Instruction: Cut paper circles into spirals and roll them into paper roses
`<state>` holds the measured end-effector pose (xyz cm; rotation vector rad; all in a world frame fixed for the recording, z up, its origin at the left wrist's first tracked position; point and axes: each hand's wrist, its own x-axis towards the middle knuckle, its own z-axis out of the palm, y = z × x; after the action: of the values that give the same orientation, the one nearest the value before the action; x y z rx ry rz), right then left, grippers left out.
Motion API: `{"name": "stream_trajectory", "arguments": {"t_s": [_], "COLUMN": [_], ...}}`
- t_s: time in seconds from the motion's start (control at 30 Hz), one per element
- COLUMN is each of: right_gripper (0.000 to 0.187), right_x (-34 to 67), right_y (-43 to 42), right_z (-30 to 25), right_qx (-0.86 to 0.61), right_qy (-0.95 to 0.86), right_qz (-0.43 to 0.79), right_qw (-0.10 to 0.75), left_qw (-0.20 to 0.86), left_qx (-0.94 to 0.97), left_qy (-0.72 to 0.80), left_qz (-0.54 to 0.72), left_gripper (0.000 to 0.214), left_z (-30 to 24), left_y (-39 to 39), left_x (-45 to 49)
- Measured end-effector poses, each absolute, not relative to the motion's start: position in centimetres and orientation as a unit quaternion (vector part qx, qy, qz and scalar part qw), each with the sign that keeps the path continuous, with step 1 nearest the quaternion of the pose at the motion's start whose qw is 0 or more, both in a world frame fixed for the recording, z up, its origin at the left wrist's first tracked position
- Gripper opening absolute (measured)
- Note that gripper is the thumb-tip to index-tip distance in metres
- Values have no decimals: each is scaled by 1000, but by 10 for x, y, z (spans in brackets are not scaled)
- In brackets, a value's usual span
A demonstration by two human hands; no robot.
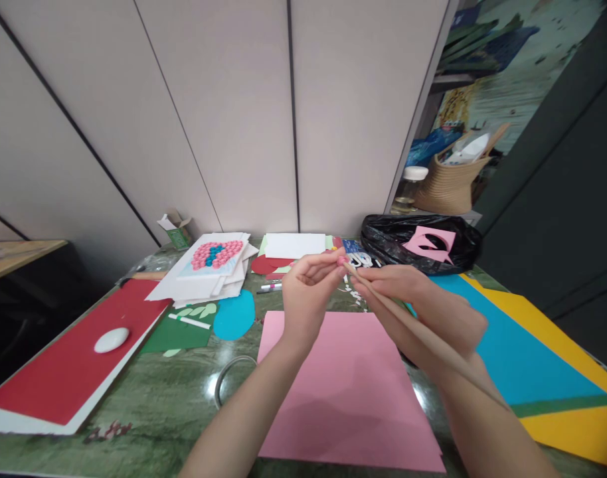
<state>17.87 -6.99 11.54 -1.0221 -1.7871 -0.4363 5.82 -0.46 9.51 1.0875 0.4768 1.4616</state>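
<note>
My left hand (pixel 311 292) is closed in a pinch on a small pink piece (pixel 341 261), held up above the far edge of the pink paper. I cannot make out what the pink piece is made of. A long, light wooden stick (pixel 423 326) is gripped in my right hand (pixel 426 302). Its thin tip meets the pink piece at my left fingertips, while its thicker end runs back along my right forearm. Beneath both hands, pink paper sheets (pixel 343 392) lie flat on the green marbled table (pixel 184 405).
Red paper (pixel 79 358) with a white oval object (pixel 111 340) lies left. A picture with pink and blue balls (pixel 216 255) tops white sheets. Markers (pixel 190 321) and a blue cutout (pixel 234 315) are nearby. Right are blue paper (pixel 513 352), yellow paper and a black bag (pixel 383 240).
</note>
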Motion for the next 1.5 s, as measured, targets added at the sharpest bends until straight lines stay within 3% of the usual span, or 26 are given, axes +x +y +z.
{"name": "stream_trajectory", "arguments": {"t_s": [0.13,0.3,0.73,1.07,1.5], "right_gripper": [8,16,24,31,11], "right_x": [181,180,182,181,175], "right_y": [-69,-66,-63,-62,-64], "right_z": [117,115,115,111,115], "right_qx": [-427,-346,-331,-327,-377], "right_qy": [-756,-738,-749,-725,-734], "right_qz": [-203,-270,-328,-328,-257], "right_qw": [453,514,471,510,503], "left_qw": [585,585,586,587,573], "left_qx": [467,465,476,480,473], "left_qy": [215,215,209,215,227], "left_qz": [627,629,621,616,629], "left_gripper": [18,17,15,14,16], "left_z": [97,97,96,96,96], "left_y": [-6,-7,-7,-9,-5], "left_x": [57,57,58,62,57]}}
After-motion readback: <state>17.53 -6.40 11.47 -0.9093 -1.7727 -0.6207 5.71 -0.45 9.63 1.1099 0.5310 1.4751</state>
